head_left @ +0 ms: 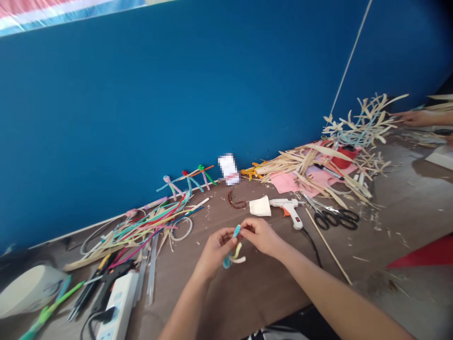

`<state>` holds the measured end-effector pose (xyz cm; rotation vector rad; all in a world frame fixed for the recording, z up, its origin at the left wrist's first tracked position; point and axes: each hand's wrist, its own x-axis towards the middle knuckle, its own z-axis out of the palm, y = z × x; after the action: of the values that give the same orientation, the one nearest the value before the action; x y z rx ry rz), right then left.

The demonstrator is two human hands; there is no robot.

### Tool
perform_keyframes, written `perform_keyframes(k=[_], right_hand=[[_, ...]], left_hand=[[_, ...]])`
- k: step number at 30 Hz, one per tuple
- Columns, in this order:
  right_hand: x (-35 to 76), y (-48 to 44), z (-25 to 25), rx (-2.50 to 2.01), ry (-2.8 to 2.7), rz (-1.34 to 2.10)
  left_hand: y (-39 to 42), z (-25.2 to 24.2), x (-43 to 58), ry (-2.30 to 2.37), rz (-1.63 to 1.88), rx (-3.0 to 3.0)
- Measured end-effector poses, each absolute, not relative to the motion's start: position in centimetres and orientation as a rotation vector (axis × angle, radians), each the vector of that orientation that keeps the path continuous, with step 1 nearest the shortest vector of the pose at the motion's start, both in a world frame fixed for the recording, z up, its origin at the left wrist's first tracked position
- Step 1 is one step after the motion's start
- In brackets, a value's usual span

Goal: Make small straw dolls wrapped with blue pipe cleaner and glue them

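Over the middle of the table, my left hand [215, 248] pinches a small figure of blue pipe cleaners [237, 230], with pale yellow and white ends hanging below the fingers. My right hand [261, 234] is closed at the top of that piece, its fingertips meeting those of my left; part of the piece is hidden by the fingers. Beyond my right hand lie a white paper cup [260, 206] on its side and a white glue gun [293, 212]. Several finished pipe-cleaner figures [187, 182] lean along the blue wall.
Left: loose pipe cleaners [155, 222], a power strip [118, 307], a dark glue gun [113, 283] and a white tub [30, 290]. Right: scissors [338, 219], a thin stick [329, 245] and dried leaf strips [307, 158] on pink sheets. Another person's hand [415, 118] is at far right.
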<state>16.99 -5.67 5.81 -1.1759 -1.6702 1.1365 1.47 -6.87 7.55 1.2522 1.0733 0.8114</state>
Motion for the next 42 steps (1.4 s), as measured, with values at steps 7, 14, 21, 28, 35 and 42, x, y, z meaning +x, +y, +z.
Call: perform_keyframes(k=[7, 14, 21, 28, 35, 42], right_hand=[[17.4, -5.6, 5.9, -1.162, -1.676, 1.11], [16.9, -5.7, 5.7, -1.164, -1.677, 1.101], [16.6, -5.9, 6.4, -1.089, -1.665, 1.086], [16.8, -6.4, 7.5, -1.173, -1.809, 0.929], [16.7, -7.1, 8.0, -1.306, -2.056, 0.788], [16.6, -7.8, 8.4, -1.452, -2.287, 0.622]], left_hand=[[-7.1, 8.1, 1.6, 1.116, 0.794, 1.233], [-6.9, 7.7, 1.7, 1.125, 0.851, 1.138], [-6.9, 7.6, 1.6, 1.032, 0.829, 0.969], [-6.9, 7.6, 1.8, 1.054, 0.848, 0.967], [-6.8, 6.8, 1.7, 1.298, 0.943, 1.471], [-7.2, 7.1, 1.4, 1.636, 0.777, 2.089]])
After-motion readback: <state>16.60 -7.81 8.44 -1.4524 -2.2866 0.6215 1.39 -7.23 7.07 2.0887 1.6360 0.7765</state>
